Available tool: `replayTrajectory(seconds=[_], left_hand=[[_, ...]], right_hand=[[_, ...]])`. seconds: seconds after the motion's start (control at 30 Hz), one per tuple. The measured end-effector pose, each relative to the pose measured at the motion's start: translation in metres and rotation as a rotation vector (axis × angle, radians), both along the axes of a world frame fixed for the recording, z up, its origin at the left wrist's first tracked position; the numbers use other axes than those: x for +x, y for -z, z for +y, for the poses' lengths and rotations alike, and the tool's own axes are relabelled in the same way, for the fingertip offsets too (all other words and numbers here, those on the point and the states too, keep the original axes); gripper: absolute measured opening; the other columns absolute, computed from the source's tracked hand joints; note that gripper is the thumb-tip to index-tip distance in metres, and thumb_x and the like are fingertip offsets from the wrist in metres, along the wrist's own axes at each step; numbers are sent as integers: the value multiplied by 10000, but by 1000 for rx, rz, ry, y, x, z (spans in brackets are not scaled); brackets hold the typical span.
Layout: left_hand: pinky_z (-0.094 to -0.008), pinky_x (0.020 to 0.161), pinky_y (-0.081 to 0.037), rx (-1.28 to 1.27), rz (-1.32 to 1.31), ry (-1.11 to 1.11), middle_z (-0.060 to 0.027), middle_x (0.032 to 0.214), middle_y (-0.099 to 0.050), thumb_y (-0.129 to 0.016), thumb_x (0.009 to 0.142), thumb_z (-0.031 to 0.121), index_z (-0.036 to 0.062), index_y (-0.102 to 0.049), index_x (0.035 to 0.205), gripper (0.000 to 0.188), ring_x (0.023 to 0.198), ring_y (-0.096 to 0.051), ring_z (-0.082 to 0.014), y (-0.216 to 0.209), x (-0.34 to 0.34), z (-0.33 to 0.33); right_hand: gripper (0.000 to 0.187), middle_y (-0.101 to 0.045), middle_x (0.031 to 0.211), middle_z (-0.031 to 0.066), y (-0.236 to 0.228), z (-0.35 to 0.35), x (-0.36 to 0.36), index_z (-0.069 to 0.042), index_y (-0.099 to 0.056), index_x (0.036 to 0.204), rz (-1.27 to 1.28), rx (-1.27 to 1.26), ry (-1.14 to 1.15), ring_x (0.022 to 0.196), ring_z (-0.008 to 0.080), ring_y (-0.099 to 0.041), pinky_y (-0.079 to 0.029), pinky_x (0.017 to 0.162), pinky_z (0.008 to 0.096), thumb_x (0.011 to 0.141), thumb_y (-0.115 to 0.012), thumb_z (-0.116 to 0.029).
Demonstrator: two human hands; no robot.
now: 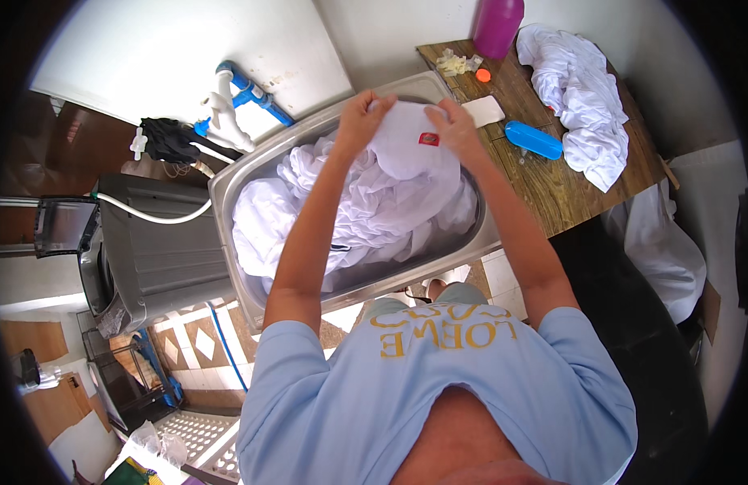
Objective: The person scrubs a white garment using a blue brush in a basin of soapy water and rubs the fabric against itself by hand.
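Over a metal sink [489, 229], both my hands hold up one white garment [402, 137] bearing a small red patch [428, 139]. My left hand [363, 117] pinches its upper left edge. On the other side, my right hand [456, 131] grips the upper right edge, just beside the patch. The lower part of the garment hangs down onto a heap of crumpled white cloth [269, 218] that fills much of the basin. Where the held piece ends and the heap begins is hard to make out.
Right of the sink, a wooden counter [524, 190] bears a blue oblong object [534, 140], a whitish block [485, 111], an orange cap [483, 75], a purple bottle [498, 28] and bunched white cloth [580, 105]. A grey machine [164, 250] with a pale hose [152, 217] stands left.
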State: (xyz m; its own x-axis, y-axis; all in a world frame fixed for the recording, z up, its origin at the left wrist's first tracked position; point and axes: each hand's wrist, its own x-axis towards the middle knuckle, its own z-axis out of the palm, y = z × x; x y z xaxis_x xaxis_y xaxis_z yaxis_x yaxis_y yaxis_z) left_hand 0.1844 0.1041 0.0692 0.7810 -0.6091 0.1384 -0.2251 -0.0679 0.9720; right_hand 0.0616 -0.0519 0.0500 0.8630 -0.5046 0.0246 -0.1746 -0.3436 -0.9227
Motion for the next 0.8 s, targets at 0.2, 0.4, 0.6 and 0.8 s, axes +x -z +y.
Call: replayTrajectory(seconds=[0.2, 0.4, 0.6, 0.8], left_hand=[[-477, 705, -452, 345, -664, -182, -224, 835, -602, -630, 797, 184, 22, -542, 895, 209, 784, -576, -413, 103, -10, -3], [-479, 744, -450, 723, -576, -126, -204, 921, -594, -602, 813, 197, 18, -502, 944, 243, 851, -569, -418, 128, -3, -3], [-456, 763, -424, 455, -441, -262, -199, 941, -588, -580, 810, 136, 42, -529, 906, 143, 941, -545, -351, 158, 17, 5], [-329, 626, -461, 453, -5, -128, -66, 754, -624, -621, 844, 177, 72, -613, 824, 107, 698, -595, -182, 126, 22, 12]], right_hand=[[199, -628, 822, 213, 72, 31, 19, -33, -525, 960, 221, -514, -44, 817, 407, -603, -461, 711, 499, 866, -539, -207], [253, -628, 846, 222, 99, 29, 29, -43, -523, 1007, 331, -513, -108, 834, 399, -605, -460, 732, 497, 856, -544, -245], [291, -627, 874, 237, 118, 24, 39, -56, -591, 989, 308, -460, -138, 816, 391, -607, -467, 753, 454, 825, -563, -295], [195, -668, 860, 118, 99, -6, 37, -27, -638, 925, -103, 801, -142, 873, 253, -630, -481, 785, 381, 833, -588, -191]])
